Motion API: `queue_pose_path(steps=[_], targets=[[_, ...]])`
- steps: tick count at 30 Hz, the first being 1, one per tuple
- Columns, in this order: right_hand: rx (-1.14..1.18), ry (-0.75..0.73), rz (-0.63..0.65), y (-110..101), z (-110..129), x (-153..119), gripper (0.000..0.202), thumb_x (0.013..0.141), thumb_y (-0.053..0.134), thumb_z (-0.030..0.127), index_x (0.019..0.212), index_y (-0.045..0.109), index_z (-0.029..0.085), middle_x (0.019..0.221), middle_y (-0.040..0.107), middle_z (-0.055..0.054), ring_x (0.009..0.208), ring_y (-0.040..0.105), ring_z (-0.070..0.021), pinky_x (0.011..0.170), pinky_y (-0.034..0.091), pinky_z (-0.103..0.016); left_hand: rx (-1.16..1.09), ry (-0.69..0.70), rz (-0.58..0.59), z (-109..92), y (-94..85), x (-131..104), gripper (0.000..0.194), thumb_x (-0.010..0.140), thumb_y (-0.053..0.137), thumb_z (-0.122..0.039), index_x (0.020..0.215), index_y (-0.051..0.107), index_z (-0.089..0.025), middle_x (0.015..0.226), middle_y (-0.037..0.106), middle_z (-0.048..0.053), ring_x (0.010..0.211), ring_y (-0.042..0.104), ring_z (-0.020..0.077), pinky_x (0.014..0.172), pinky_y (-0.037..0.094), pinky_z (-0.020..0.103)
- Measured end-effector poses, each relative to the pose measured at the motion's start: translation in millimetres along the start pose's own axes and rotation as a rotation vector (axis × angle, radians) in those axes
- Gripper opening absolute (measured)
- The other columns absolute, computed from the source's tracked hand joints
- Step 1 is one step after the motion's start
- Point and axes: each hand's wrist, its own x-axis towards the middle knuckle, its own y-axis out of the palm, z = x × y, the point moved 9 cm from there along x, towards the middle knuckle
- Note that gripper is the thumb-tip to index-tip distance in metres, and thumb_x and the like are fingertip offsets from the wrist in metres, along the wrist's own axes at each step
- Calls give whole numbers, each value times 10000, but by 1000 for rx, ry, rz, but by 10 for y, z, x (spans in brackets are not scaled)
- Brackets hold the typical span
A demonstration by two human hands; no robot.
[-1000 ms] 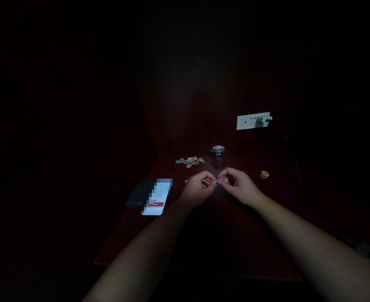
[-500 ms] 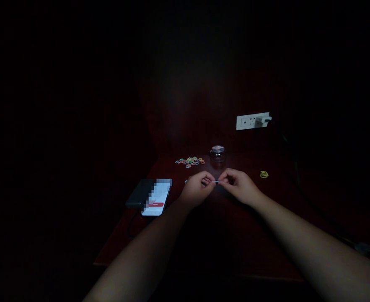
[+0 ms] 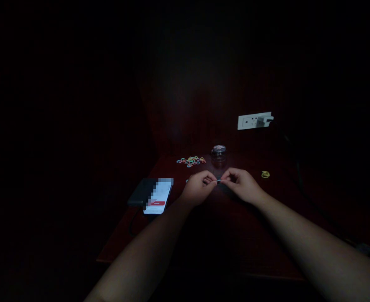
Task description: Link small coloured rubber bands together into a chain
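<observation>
Between my fingertips is a small light-blue elastic band (image 3: 218,180), held just above the dark red table (image 3: 228,239). My left hand (image 3: 200,188) pinches its left end with thumb and forefinger, and the right end is in the pinch of my right hand (image 3: 244,186). Fingers cover most of the band. Past my left hand lies a loose pile of coloured elastic bands (image 3: 191,161). Another bluish band (image 3: 187,180) peeks out at the left edge of my left hand. To the right of my right hand sit several yellow bands (image 3: 265,174) in a small heap.
A clear lidded jar (image 3: 219,156) stands at the back of the table. Left of my forearm, a lit phone (image 3: 159,201) rests against a dark flat box (image 3: 141,193), with a cable below. A wall socket (image 3: 254,121) holds a white plug. The surroundings are very dark.
The view has shifted slightly. Both hands keep their pinch on the blue band, which now tilts a little, its right end higher.
</observation>
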Motion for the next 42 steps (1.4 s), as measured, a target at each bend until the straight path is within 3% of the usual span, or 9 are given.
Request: queue_pose_path(steps=[19,33,42], targets=[[92,-34,88,128,38,-31,134,743,586,288,761,584,156,618,525,9,560,457,-107,519,367,-227,-2,-6,-15,13,-1,15,148,767,565,-233,869,617,-139,783,636,34,704,578,105,607,450,194],[74,4,0,-3,-13,8,134,741,599,283,720,578,152,609,511,13,557,444,-103,513,338,-225,-15,2,-30,0,-65,33,120,767,559,-235,818,614,-141,758,625,19,662,558,94,579,423,186],[97,14,51,113,52,-36,107,738,581,251,718,575,147,593,497,20,538,427,-94,501,333,-217,36,30,-27,-86,-66,1,133,762,566,-233,841,619,-140,768,632,23,685,566,104,586,423,190]])
